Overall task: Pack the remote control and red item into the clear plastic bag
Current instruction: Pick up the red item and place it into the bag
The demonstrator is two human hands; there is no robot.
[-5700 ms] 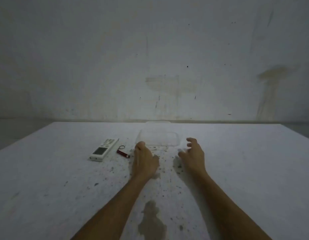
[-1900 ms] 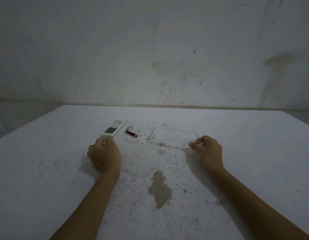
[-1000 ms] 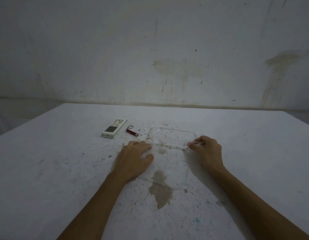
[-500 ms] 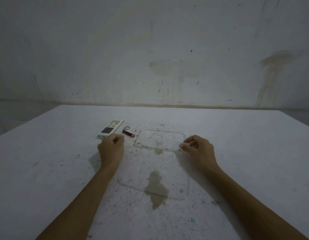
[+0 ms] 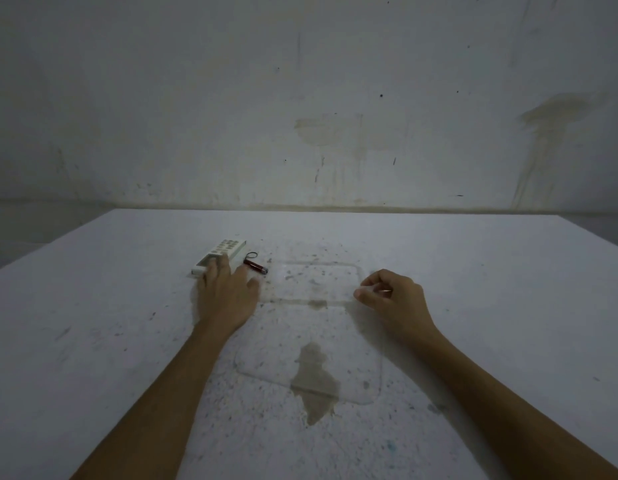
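Observation:
A white remote control [image 5: 224,250] lies on the white table [image 5: 473,271], left of centre. Just right of it is a small red item with a key ring [image 5: 255,266]. The clear plastic bag [image 5: 311,327] lies flat in front of me, its far end a raised flap. My left hand [image 5: 226,294] rests palm down with fingers spread, fingertips on the near end of the remote and close to the red item. My right hand [image 5: 392,299] pinches the bag's right edge near the flap.
A stained wall [image 5: 335,133] stands behind the table's far edge. A brown stain [image 5: 316,379] and dark specks mark the tabletop under and around the bag. The table's left corner falls away at the left.
My left hand has opened from a loose fist and reached forward onto the near end of the remote. My right hand keeps its pinch on the bag's edge.

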